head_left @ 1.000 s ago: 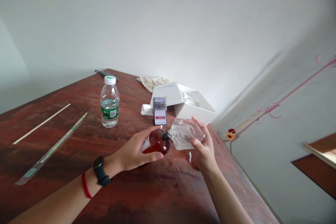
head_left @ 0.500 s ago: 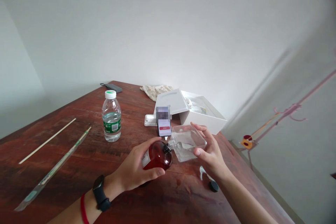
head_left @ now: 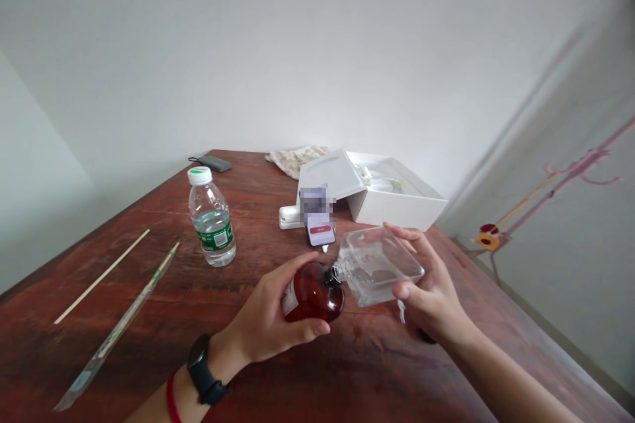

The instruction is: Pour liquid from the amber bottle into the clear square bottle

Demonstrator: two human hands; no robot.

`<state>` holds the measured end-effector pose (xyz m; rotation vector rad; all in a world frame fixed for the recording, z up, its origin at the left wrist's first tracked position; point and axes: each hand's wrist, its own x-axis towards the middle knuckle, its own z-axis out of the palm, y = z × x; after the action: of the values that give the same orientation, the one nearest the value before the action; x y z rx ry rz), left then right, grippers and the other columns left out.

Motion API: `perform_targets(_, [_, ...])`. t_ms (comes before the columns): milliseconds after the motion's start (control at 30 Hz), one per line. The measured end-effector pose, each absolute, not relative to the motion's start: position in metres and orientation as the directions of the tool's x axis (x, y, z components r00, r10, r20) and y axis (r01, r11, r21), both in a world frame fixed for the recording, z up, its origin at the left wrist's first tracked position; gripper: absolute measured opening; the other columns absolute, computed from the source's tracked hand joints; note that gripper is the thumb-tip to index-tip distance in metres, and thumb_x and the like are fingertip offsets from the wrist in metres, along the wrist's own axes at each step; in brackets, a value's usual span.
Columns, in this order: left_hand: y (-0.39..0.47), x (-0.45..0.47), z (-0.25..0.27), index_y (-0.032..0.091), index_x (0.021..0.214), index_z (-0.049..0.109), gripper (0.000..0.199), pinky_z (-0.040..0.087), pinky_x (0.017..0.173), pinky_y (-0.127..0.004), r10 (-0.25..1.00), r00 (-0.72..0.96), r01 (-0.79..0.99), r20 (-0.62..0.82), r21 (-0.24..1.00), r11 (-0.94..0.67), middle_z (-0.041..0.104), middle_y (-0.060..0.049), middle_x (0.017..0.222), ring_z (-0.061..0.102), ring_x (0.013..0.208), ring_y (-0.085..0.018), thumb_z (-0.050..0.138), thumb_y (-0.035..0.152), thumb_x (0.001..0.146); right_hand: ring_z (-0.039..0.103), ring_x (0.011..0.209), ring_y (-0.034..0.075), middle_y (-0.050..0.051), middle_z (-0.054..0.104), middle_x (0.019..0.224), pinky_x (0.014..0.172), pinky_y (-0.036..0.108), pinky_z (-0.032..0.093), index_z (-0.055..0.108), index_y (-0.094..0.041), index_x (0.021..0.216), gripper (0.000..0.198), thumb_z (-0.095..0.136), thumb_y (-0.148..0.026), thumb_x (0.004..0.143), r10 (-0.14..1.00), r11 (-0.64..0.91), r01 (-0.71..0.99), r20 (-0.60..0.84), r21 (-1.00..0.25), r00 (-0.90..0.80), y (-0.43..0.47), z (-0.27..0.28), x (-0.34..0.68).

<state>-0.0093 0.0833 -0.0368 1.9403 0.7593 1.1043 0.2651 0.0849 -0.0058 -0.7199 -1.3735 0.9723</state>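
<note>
My left hand (head_left: 278, 310) is wrapped round a rounded red-brown bottle (head_left: 317, 291) with a pale label and a dark neck. In my right hand (head_left: 431, 277) is a clear square bottle (head_left: 377, 268), tipped over with its mouth against the neck of the red-brown bottle. The clear bottle looks nearly drained; how much liquid is left in it I cannot tell. Under my right hand lie a translucent pump tube (head_left: 401, 310) and a dark cap (head_left: 426, 336), both partly hidden by the hand.
On the wooden table (head_left: 163, 363) a water bottle (head_left: 213, 225) stands at left, beside a bare chopstick (head_left: 102, 276) and a wrapped pair of chopsticks (head_left: 119, 327). Farther back are a lit phone (head_left: 321, 231), a white device (head_left: 289, 217), an open white box (head_left: 397, 205), a cloth (head_left: 295, 160) and a grey pouch (head_left: 217, 163).
The view has shifted, so the hands and both bottles sit farther right in the picture. The clear bottle's mouth stays at the red-brown bottle's neck. My right hand now covers more of the dark cap.
</note>
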Motion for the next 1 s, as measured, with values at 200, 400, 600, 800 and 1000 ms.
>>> perform_targets(200, [0.083,-0.01,-0.036,0.022,0.155,0.05,0.088,0.046,0.118,-0.046,0.794,0.457,0.1,0.4,0.864,-0.493,0.067,-0.013,0.146,0.066,0.129,-0.036,0.082,0.064,0.085,0.076,0.105,0.033,0.012,0.077,0.123,0.08,0.046,0.067,0.067,-0.03,0.125,0.067,0.098,-0.046,0.067,0.88,0.463,-0.155,0.474,-0.873,-0.041,0.086,-0.006,0.26])
perform_targets(400, [0.083,-0.009,-0.033,0.02,0.155,0.048,0.088,0.048,0.115,-0.047,0.788,0.47,0.105,0.397,0.862,-0.497,0.069,-0.014,0.141,0.066,0.128,-0.036,0.08,0.065,0.087,0.077,0.1,0.034,0.011,0.08,0.114,0.08,0.046,0.065,0.069,-0.029,0.12,0.069,0.1,-0.051,0.062,0.885,0.462,-0.147,0.466,-0.875,0.006,0.085,-0.004,0.257])
perform_targets(600, [0.084,-0.009,-0.032,0.02,0.155,0.047,0.086,0.046,0.117,-0.046,0.796,0.478,0.109,0.371,0.875,-0.472,0.068,-0.013,0.143,0.064,0.13,-0.036,0.08,0.063,0.088,0.077,0.098,0.032,0.01,0.08,0.111,0.077,0.042,0.065,0.07,-0.028,0.117,0.065,0.099,-0.049,0.063,0.867,0.495,-0.143,0.498,-0.857,0.021,0.084,-0.001,0.255])
perform_targets(800, [0.085,-0.01,-0.03,0.021,0.159,0.044,0.088,0.042,0.121,-0.048,0.789,0.504,0.093,0.352,0.886,-0.455,0.065,-0.013,0.147,0.061,0.135,-0.037,0.079,0.062,0.089,0.077,0.097,0.033,0.01,0.08,0.111,0.076,0.045,0.065,0.071,-0.028,0.117,0.07,0.103,-0.047,0.057,0.891,0.453,-0.184,0.451,-0.873,0.054,0.084,0.0,0.254])
perform_targets(1000, [0.086,-0.011,-0.03,0.021,0.163,0.038,0.093,0.037,0.125,-0.051,0.789,0.519,0.098,0.329,0.894,-0.437,0.062,-0.014,0.152,0.059,0.139,-0.038,0.078,0.062,0.089,0.077,0.098,0.031,0.008,0.081,0.109,0.078,0.043,0.065,0.072,-0.028,0.116,0.067,0.1,-0.052,0.059,0.861,0.509,-0.142,0.506,-0.849,0.056,0.085,0.003,0.251])
